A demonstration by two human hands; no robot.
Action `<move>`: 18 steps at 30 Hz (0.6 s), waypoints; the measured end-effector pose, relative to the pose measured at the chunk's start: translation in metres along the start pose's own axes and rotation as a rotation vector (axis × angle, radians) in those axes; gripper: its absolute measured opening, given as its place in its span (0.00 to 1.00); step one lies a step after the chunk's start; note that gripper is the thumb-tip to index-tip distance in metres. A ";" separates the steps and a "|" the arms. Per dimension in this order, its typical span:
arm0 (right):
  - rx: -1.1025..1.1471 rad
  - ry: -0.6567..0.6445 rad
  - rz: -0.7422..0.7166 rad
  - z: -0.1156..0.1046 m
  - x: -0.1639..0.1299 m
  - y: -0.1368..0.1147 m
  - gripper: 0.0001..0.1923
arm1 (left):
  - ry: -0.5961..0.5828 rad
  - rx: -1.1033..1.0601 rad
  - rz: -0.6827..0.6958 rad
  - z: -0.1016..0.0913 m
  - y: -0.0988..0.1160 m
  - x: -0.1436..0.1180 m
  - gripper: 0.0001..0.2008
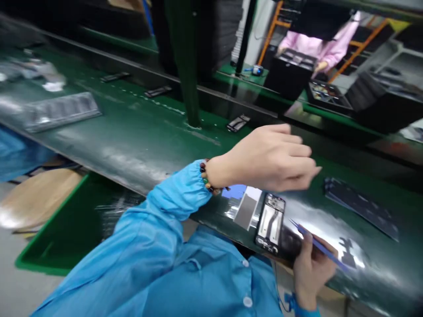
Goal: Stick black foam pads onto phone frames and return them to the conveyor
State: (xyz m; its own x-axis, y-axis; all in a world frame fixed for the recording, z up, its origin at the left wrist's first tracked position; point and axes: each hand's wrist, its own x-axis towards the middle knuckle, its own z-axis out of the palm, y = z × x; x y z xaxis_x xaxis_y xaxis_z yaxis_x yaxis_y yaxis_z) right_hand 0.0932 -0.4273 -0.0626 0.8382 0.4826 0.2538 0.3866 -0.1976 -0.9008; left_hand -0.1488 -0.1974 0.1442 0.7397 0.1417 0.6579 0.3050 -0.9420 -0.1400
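Observation:
My left hand (264, 158), in a blue sleeve with a bead bracelet at the wrist, is raised over the green bench with its fingers curled closed. Its palm faces away, so I cannot see what is in it, if anything. Low on the right, my right hand (313, 268) grips blue tweezers (325, 252), whose tips point left and up. Left of the tips, a phone frame (270, 224) with bare metal inside lies near the bench's front edge. Beside it is a grey strip on white backing (247, 207).
A dark flat tray (361, 209) lies right of my left hand. Small phone frames (238, 123) are along the back, past a green post (188, 66). A clear tray (62, 111) sits at left, above a green bin (66, 237). A person in pink (337, 46) works opposite.

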 end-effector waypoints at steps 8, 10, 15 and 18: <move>0.176 -0.288 0.017 0.045 0.082 -0.042 0.27 | -0.384 -0.204 0.161 0.138 0.014 -0.056 0.12; 0.244 -0.374 0.037 0.069 0.099 -0.046 0.27 | -0.373 -0.232 0.149 0.154 0.019 -0.068 0.14; 0.427 -0.411 0.077 0.116 0.104 -0.043 0.25 | -0.346 -0.275 0.105 0.153 0.016 -0.078 0.16; 0.401 -0.405 0.060 0.119 0.099 -0.036 0.24 | -0.380 -0.332 0.093 0.145 0.003 -0.088 0.18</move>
State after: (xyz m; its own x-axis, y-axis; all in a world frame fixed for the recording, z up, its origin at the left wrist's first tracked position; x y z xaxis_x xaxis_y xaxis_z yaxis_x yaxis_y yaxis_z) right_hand 0.1165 -0.2701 -0.0466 0.6096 0.7845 0.1138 0.1003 0.0661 -0.9928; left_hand -0.1261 -0.1682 -0.0215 0.9394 0.0950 0.3295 0.0660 -0.9930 0.0980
